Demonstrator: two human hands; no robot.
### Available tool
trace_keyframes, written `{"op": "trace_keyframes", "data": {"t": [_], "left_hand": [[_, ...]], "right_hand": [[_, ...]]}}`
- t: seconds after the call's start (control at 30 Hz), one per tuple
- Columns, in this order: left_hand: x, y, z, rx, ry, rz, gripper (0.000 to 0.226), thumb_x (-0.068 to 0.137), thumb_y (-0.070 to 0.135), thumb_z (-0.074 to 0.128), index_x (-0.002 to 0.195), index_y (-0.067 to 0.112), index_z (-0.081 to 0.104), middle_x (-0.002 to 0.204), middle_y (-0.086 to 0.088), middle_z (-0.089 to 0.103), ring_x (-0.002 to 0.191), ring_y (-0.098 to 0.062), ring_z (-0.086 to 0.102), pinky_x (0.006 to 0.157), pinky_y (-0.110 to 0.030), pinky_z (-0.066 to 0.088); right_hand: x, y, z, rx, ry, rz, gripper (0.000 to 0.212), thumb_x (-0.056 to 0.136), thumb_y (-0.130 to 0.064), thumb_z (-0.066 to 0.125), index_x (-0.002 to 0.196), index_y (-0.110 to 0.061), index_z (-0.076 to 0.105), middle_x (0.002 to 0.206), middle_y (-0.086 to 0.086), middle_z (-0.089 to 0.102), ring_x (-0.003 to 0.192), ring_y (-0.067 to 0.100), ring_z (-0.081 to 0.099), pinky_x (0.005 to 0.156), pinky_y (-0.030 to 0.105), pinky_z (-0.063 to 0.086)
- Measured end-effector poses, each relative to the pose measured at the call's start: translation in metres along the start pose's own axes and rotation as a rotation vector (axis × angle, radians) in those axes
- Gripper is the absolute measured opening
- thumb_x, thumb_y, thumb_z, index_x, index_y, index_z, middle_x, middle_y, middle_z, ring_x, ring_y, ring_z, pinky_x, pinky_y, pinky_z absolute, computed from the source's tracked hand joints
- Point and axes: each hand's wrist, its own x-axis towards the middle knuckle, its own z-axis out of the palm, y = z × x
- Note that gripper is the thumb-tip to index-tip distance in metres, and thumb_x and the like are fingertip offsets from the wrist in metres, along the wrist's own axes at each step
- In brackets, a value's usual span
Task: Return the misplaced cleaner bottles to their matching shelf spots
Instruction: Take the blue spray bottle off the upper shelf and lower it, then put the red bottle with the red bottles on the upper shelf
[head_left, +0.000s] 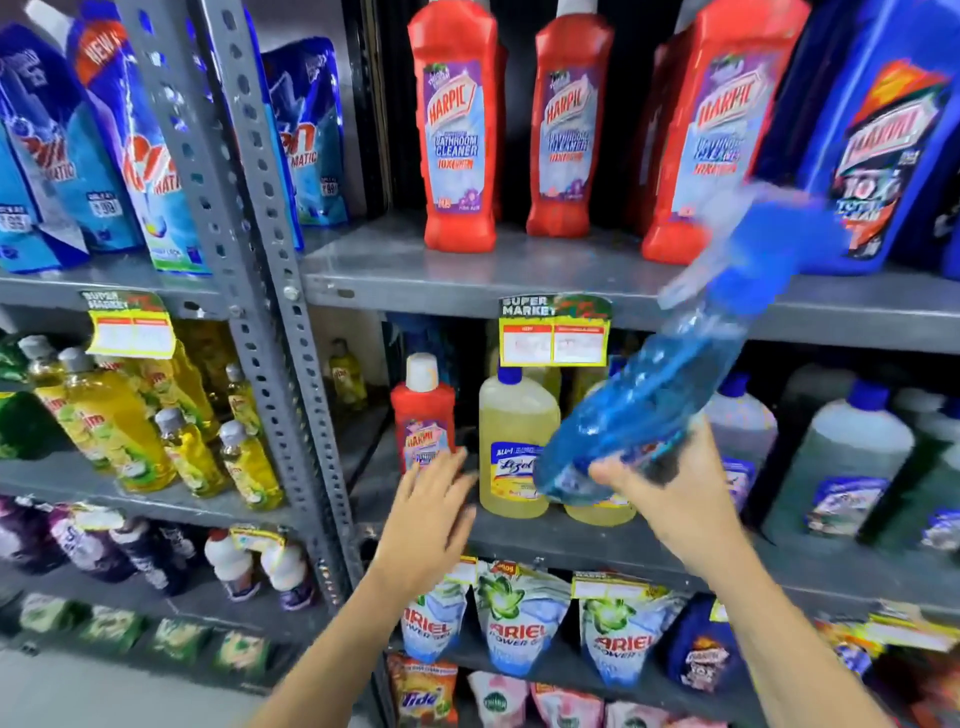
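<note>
My right hand (670, 483) grips the base of a clear blue spray bottle (644, 400), which tilts up to the right with its blue trigger head blurred in front of the upper shelf. My left hand (431, 514) is open with fingers spread, just below a small red Harpic bottle (423, 415) standing on the middle shelf beside yellow Lizol bottles (514, 441). Three larger red Harpic bottles (457, 130) stand on the upper shelf, with a big blue Harpic bottle (872, 135) to their right.
A grey perforated metal upright (270, 291) divides two shelf bays. Yellow dish-soap bottles (119, 415) and blue detergent pouches (67, 156) fill the left bay. Pale grey-green bottles (852, 452) stand at right. Ariel pouches (519, 623) sit below. Price tags (553, 338) hang from shelf edges.
</note>
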Motion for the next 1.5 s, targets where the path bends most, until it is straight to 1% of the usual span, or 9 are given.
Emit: {"op": "trace_keyframes", "data": {"t": [0.13, 0.23, 0.33, 0.53, 0.77, 1.2, 1.37, 1.43, 1.5], "left_hand": [[-0.039, -0.023, 0.070, 0.159, -0.406, -0.050, 0.054, 0.096, 0.048, 0.034, 0.131, 0.016, 0.059, 0.142, -0.009, 0.052, 0.139, -0.027, 0.025, 0.108, -0.049, 0.019], [-0.048, -0.030, 0.090, 0.134, -0.499, -0.079, 0.061, 0.097, 0.055, 0.030, 0.139, 0.015, 0.049, 0.148, -0.007, 0.043, 0.137, -0.029, 0.039, 0.107, -0.046, 0.018], [-0.050, -0.033, 0.099, 0.115, -0.470, -0.064, 0.065, 0.097, 0.057, 0.034, 0.148, 0.017, 0.033, 0.154, -0.007, 0.033, 0.141, -0.028, 0.034, 0.111, -0.043, 0.008], [-0.050, -0.032, 0.097, 0.087, -0.450, -0.067, 0.071, 0.097, 0.062, 0.021, 0.155, 0.021, 0.015, 0.160, 0.001, 0.000, 0.148, -0.019, -0.003, 0.116, -0.040, -0.008], [-0.052, -0.031, 0.096, 0.096, -0.513, -0.080, 0.072, 0.099, 0.064, 0.015, 0.151, 0.017, 0.031, 0.157, -0.007, 0.029, 0.144, -0.026, 0.026, 0.112, -0.044, 0.009], [-0.054, -0.034, 0.101, 0.123, -0.481, -0.069, 0.071, 0.098, 0.064, 0.014, 0.151, 0.018, 0.029, 0.157, -0.006, 0.027, 0.144, -0.026, 0.027, 0.111, -0.045, 0.010], [-0.054, -0.033, 0.096, 0.103, -0.413, -0.047, 0.068, 0.100, 0.061, 0.020, 0.152, 0.018, 0.026, 0.161, -0.006, 0.011, 0.148, -0.023, 0.013, 0.117, -0.047, 0.009], [-0.056, -0.036, 0.089, 0.070, -0.343, -0.079, 0.066, 0.100, 0.056, 0.030, 0.153, 0.018, 0.026, 0.163, -0.005, 0.006, 0.149, -0.019, 0.002, 0.119, -0.045, 0.006], [-0.058, -0.043, 0.080, 0.068, -0.286, -0.118, 0.065, 0.100, 0.053, 0.035, 0.153, 0.016, 0.027, 0.163, -0.006, 0.008, 0.149, -0.019, 0.001, 0.118, -0.045, 0.004]], "right_hand": [[-0.020, 0.074, 0.021, -0.075, -0.019, 0.179, 0.059, 0.069, -0.006, 0.086, 0.106, -0.039, 0.053, 0.104, -0.010, 0.070, 0.100, 0.003, 0.067, 0.088, 0.024, 0.050], [-0.020, 0.114, 0.034, -0.138, -0.046, 0.245, 0.060, 0.070, -0.011, 0.086, 0.107, -0.041, 0.049, 0.107, -0.012, 0.067, 0.099, -0.004, 0.063, 0.085, 0.017, 0.047], [-0.015, 0.139, 0.043, -0.192, -0.060, 0.283, 0.060, 0.072, -0.012, 0.084, 0.106, -0.042, 0.045, 0.106, -0.017, 0.064, 0.094, -0.013, 0.060, 0.078, 0.010, 0.045], [-0.009, 0.169, 0.054, -0.257, -0.070, 0.311, 0.061, 0.074, -0.025, 0.084, 0.119, -0.034, 0.044, 0.112, -0.010, 0.064, 0.105, 0.008, 0.062, 0.088, 0.032, 0.051], [-0.009, 0.176, 0.052, -0.394, -0.085, 0.260, 0.076, 0.069, -0.034, 0.087, 0.130, -0.022, 0.043, 0.117, -0.010, 0.057, 0.105, 0.005, 0.056, 0.082, 0.023, 0.045], [-0.005, 0.188, 0.055, -0.483, -0.064, 0.255, 0.074, 0.077, -0.032, 0.081, 0.137, -0.022, 0.038, 0.128, -0.003, 0.060, 0.116, 0.013, 0.058, 0.089, 0.028, 0.051], [-0.016, 0.180, 0.052, -0.451, 0.029, 0.291, 0.097, 0.072, -0.039, 0.084, 0.149, -0.021, 0.028, 0.144, -0.003, 0.049, 0.130, 0.017, 0.050, 0.098, 0.037, 0.049], [-0.028, 0.171, 0.053, -0.466, 0.179, 0.240, 0.093, 0.070, -0.045, 0.083, 0.145, -0.022, 0.033, 0.132, -0.001, 0.055, 0.110, 0.014, 0.057, 0.087, 0.038, 0.053], [-0.036, 0.161, 0.059, -0.445, 0.256, 0.115, 0.069, 0.076, -0.042, 0.079, 0.133, -0.026, 0.044, 0.110, -0.006, 0.056, 0.089, 0.007, 0.054, 0.075, 0.032, 0.051]]}}
